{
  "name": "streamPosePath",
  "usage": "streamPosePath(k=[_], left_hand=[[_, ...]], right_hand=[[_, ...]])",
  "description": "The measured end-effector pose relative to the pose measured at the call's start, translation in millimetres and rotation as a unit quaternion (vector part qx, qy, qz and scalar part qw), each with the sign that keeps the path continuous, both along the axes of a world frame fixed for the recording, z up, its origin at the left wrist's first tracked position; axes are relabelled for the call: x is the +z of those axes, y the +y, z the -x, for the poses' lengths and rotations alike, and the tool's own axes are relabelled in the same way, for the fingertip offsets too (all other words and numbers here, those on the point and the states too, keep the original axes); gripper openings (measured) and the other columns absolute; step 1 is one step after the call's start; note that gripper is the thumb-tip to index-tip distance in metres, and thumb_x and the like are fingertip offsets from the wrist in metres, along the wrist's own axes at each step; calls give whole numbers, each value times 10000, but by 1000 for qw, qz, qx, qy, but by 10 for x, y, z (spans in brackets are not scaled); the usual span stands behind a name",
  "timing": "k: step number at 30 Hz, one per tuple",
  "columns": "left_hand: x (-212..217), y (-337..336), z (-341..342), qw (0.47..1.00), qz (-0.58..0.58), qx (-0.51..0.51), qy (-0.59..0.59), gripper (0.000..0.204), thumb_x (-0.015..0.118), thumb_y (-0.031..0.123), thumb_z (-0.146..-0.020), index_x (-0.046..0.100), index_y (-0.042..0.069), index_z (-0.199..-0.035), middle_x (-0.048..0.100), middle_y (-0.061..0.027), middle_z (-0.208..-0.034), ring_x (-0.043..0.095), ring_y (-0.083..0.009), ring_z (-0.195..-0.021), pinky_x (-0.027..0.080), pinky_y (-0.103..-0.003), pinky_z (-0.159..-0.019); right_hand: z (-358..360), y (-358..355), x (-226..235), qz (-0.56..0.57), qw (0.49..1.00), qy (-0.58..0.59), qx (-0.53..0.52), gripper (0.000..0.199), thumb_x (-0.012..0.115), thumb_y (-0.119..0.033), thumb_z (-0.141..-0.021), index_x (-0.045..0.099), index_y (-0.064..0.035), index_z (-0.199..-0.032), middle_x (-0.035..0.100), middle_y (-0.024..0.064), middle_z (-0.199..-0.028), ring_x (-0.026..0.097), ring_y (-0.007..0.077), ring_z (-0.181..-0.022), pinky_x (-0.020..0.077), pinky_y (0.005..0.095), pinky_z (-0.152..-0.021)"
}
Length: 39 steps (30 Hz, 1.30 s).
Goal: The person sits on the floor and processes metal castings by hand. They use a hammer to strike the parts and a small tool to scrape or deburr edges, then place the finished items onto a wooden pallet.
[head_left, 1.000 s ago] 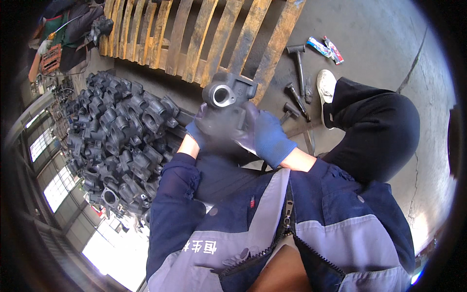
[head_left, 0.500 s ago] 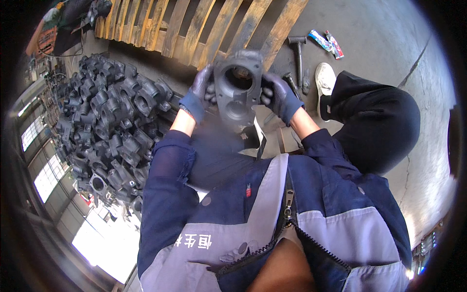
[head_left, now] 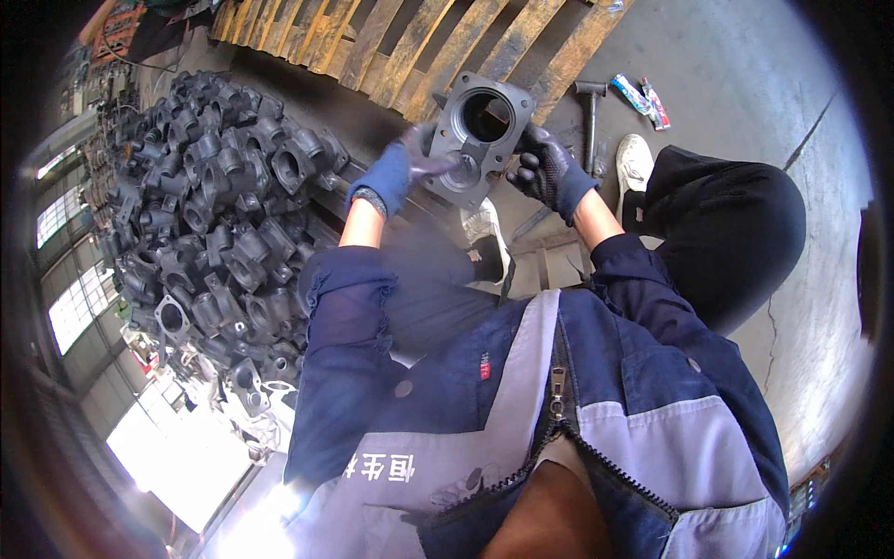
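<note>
Between hands (head_left: 410,163) (head_left: 556,174) — casting (head_left: 482,147) faceup, lengthwise outward

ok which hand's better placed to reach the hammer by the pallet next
Likely the right hand: it's nearer the hammer, while the left hand is across the metal casting from it.

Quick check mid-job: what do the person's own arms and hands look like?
The left hand and right hand wear blue gloves with dark coating over the fingers; the navy sleeves stop short of them, the left one bunched at its end.
</note>
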<state>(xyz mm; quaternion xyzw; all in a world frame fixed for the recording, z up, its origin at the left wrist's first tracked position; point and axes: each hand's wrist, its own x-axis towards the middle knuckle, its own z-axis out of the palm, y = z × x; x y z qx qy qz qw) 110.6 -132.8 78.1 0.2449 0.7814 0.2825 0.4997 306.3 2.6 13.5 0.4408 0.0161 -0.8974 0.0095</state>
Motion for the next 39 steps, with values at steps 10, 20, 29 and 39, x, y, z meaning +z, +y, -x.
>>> streamPosePath(k=[10,20,29,39], left_hand=[[-467,-98,-281,974,39,6,225,567,777,281,-774,546,-10,-1202,671,-144,-1046,623,-202,-956,488,-332,-851],[-665,-584,-129,869,-221,317,308,328,595,295,-900,605,56,-1125,645,-177,-1137,640,-326,-912,509,-437,-776],[-505,-123,-1495,738,207,3,642,512,659,438,-799,559,248,-1265,256,-170,-1533,296,-368,-1384,275,-499,-1099],[-709,-192,-1340,723,171,14,669,413,584,398,-879,560,295,-1278,293,-146,-1519,332,-334,-1361,333,-499,-1067]], right_hand=[[-312,46,-46,-81,994,4,67,351,542,-469,-926,588,-137,-1032,398,-32,-612,384,140,-485,490,350,-598],[-565,142,-808,-130,983,-117,63,202,421,-272,-946,542,-124,-1012,611,82,-744,545,243,-543,463,416,-538],[-648,62,-584,-201,961,-136,133,201,411,-253,-944,536,-109,-1008,685,113,-812,641,238,-595,481,373,-526],[-742,123,-580,-212,961,-99,144,175,414,-224,-933,528,-116,-1010,682,104,-807,633,233,-593,485,373,-539]])
